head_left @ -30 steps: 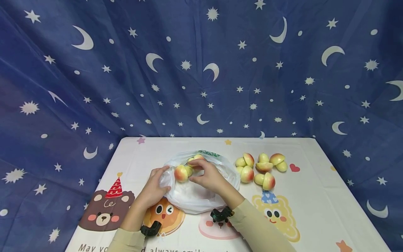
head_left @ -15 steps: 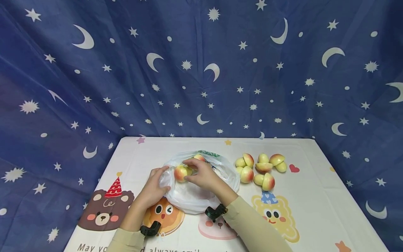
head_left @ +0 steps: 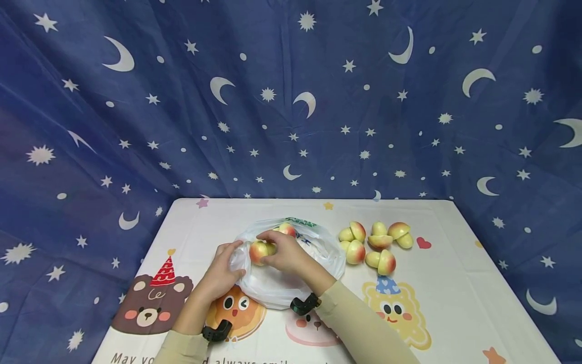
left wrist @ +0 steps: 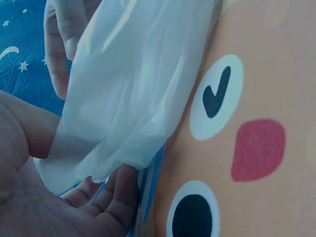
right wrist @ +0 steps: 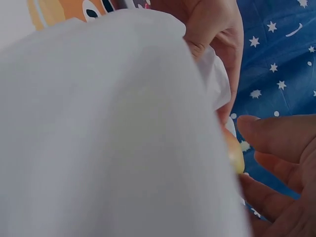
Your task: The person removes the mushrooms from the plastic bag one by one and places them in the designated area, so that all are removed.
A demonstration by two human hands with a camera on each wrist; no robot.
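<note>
A white plastic bag [head_left: 282,290] lies with its mouth spread on the table. My left hand [head_left: 224,270] grips its left rim, and in the left wrist view the thumb and bent fingers have the plastic film [left wrist: 133,89] between them. Inside the bag, my right hand [head_left: 288,253] has its thumb and fingers bent round a yellow and red toy mushroom [head_left: 257,253] beside the left rim. Only a slice of this mushroom [right wrist: 235,153] shows past the bag in the right wrist view. Another toy mushroom [head_left: 286,229] sits behind it, partly hidden by the right hand.
Several more toy mushrooms [head_left: 381,242] lie to the right of the bag, close together. The white tablecloth [head_left: 454,283] carries printed cartoon figures. A blue curtain [head_left: 291,101] with moons and stars hangs behind the table.
My right hand has moved left inside the bag, from beside the front mushroom's stem to round it. That mushroom has shifted slightly left; the rear one shows more. My left hand stays at the rim.
</note>
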